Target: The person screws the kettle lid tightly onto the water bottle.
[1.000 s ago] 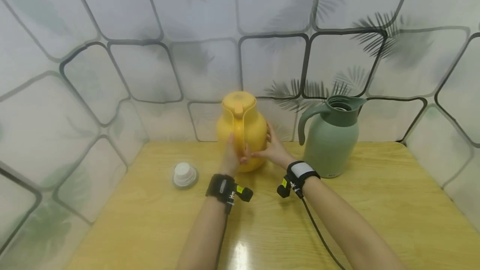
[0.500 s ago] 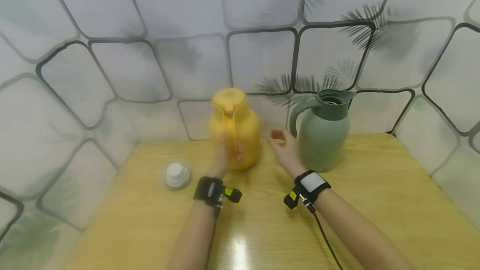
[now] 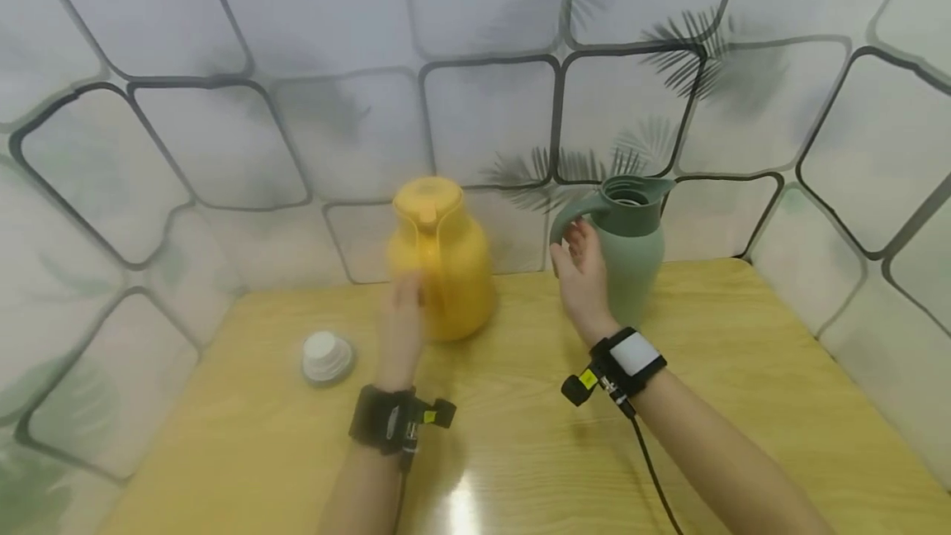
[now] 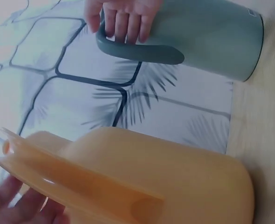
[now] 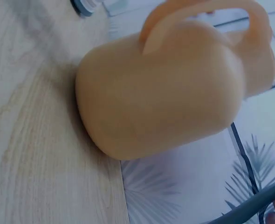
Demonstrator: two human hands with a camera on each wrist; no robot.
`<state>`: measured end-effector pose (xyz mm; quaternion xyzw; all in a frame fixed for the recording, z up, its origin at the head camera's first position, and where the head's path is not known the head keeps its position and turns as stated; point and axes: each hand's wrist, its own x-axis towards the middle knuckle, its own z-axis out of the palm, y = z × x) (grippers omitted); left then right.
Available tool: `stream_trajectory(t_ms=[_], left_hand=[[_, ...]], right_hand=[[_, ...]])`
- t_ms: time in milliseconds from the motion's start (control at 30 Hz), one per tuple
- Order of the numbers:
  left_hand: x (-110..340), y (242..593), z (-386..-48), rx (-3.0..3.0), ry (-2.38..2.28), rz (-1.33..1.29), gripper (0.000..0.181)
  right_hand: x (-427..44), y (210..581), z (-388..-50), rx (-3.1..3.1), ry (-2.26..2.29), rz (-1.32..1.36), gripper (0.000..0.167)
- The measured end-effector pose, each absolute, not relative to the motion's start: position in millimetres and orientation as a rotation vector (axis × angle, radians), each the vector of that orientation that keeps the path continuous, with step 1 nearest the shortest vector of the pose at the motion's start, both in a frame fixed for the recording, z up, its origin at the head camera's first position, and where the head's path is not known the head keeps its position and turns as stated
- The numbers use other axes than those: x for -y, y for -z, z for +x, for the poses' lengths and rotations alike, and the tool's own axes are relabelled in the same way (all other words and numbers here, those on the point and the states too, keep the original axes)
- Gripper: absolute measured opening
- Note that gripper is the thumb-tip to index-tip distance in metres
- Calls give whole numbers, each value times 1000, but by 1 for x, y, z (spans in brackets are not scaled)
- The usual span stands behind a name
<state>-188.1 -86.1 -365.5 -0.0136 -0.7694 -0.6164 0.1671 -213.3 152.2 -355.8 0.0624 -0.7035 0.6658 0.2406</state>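
The yellow thermos jug (image 3: 453,271) stands upright on the table, its lid on and its handle facing me. My left hand (image 3: 401,320), blurred in the head view, is by that handle; in the left wrist view its loosely bent fingers (image 4: 28,205) show beside the handle, partly hidden. Right of it stands the green thermos jug (image 3: 635,267), its mouth uncovered and its spout pointing right. My right hand (image 3: 583,275) is at the green handle (image 3: 575,213), its fingers reaching into the loop and its thumb apart on the near side.
A white stopper-like round piece (image 3: 324,357) with a grey rim lies on the wooden table (image 3: 282,452), left of the yellow jug. Patterned wall covering (image 3: 342,130) rises behind and at both sides. Cables run from both wrist cameras.
My right hand has left the yellow jug's side and moved right to the green jug's handle. My left hand has drawn back and loosened from the yellow handle. The view has shifted right.
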Motion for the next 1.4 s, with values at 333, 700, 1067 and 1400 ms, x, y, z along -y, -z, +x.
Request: stream_trajectory(t_ms=[333,700,1067,1400], left_hand=[[75,356,-156,1591,1598,-160,19],[43,368,-149,1701,1399,-551,19],[22,355,-137,2221,1810,-554,13],[0,402,-183,2306,2070,-556,23]], right_hand=[[-153,350,-223,1889,-2039,133,45],[-162,353,-202,1892,-1948,157,36],[-165,355,-188,1924,-1901,115,37],[-164,355,-183,1932,-1900,97,32]])
